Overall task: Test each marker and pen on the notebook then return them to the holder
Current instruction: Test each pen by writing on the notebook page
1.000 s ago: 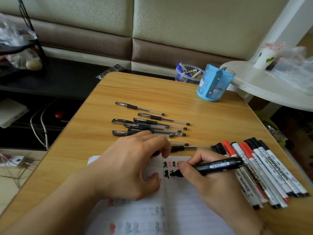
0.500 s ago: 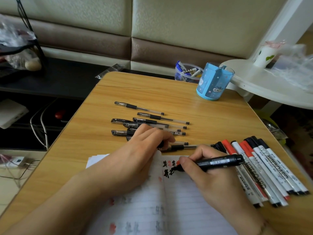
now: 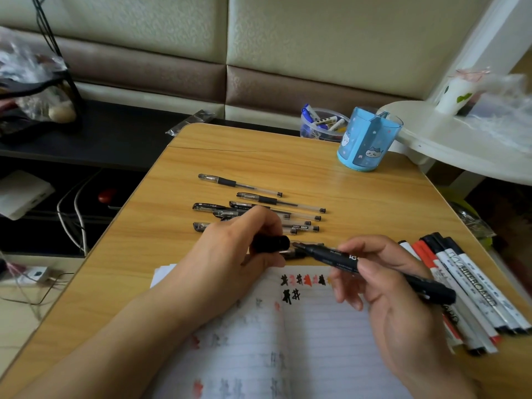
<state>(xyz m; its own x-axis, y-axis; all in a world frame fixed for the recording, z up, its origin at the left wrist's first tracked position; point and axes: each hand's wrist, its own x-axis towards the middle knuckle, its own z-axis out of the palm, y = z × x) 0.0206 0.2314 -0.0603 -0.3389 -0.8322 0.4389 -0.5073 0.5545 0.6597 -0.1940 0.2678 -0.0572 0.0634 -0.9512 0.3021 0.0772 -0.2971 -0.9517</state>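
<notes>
My right hand [image 3: 383, 286] grips a black marker [image 3: 374, 269] above the open lined notebook [image 3: 316, 341], its bare tip pointing left. My left hand [image 3: 239, 249] pinches the marker's black cap [image 3: 272, 243], held just left of the tip with a small gap between them. Black and red test marks [image 3: 305, 280] run along the top of the page. Several whiteboard markers [image 3: 466, 292] lie in a row at the right. Several black gel pens [image 3: 259, 211] lie beyond my left hand. The blue holder [image 3: 367, 139] stands at the table's far right.
The wooden table [image 3: 374, 203] has its left edge beside a dark shelf with cables [image 3: 72, 214]. A clear tub of small items [image 3: 319, 125] sits behind the holder. A white round side table [image 3: 460, 151] overlaps the far right corner.
My right hand lifted the marker off the page and turned its tip to the left. My left hand rose from the notebook and brought the cap up to the tip.
</notes>
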